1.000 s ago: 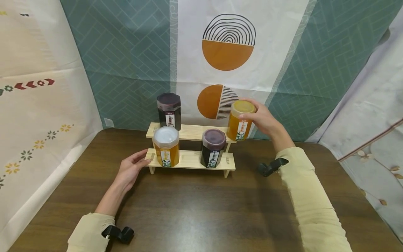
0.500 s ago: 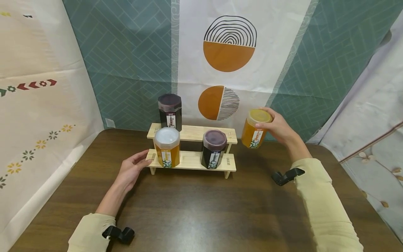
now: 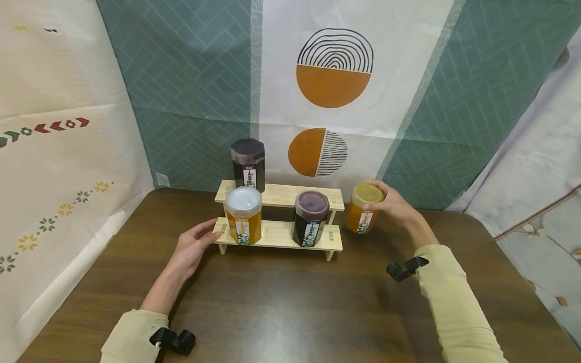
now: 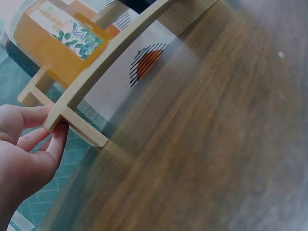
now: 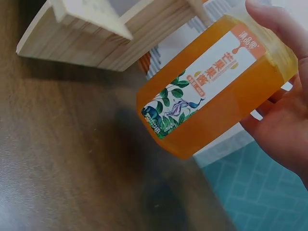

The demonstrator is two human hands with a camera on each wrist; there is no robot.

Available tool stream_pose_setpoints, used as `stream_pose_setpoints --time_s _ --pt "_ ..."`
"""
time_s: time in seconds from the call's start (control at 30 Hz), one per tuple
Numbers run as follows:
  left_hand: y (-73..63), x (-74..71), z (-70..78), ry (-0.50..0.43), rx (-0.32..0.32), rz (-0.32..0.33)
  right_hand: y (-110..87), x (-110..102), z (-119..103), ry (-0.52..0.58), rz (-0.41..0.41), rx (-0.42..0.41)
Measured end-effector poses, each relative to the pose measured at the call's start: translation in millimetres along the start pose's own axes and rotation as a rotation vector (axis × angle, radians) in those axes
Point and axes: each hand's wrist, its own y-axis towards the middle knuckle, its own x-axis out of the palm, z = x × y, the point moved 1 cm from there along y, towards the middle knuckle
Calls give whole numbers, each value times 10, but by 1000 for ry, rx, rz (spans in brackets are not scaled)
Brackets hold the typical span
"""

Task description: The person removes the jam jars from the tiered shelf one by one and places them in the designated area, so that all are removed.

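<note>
A two-tier wooden rack [image 3: 278, 232] stands near the back of the table. My left hand [image 3: 187, 248] pinches the left end of its lower board, thumb above and fingers beneath in the left wrist view. Just right of the rack, my right hand [image 3: 396, 205] grips an amber jar with a yellowish lid [image 3: 361, 219] near the top. This jar [image 5: 207, 96] is tilted in the right wrist view; whether its base touches the table I cannot tell. A white-lidded amber jar [image 3: 245, 224] and a dark jar [image 3: 309, 224] stand on the lower tier.
Another dark jar [image 3: 248, 169] stands at the left of the upper tier. The brown table [image 3: 272, 302] reaches back to a patterned cloth backdrop [image 3: 190, 101]. Printed cloths hang at both sides. Each sleeve has a black wrist mount [image 3: 172, 340] strapped on.
My right hand has carried the yellowish-lidded amber jar off the upper tier's right end, first rightward, then down beside the rack. My left hand stays on the rack.
</note>
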Motion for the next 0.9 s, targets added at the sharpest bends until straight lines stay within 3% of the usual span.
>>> stream_pose_setpoints --time_s 0.33,0.47,0.77,0.9 --pt "9 23 -36 17 -5 -12 -22 1 314 18 -6 53" --pt "11 -12 -4 4 4 -3 27 18 323 18 -51 30" --pt "5 -12 -5 -26 21 -12 24 57 378 98 -29 22" --pt "6 -6 -18 -24 23 -19 11 38 432 104 -41 -23"
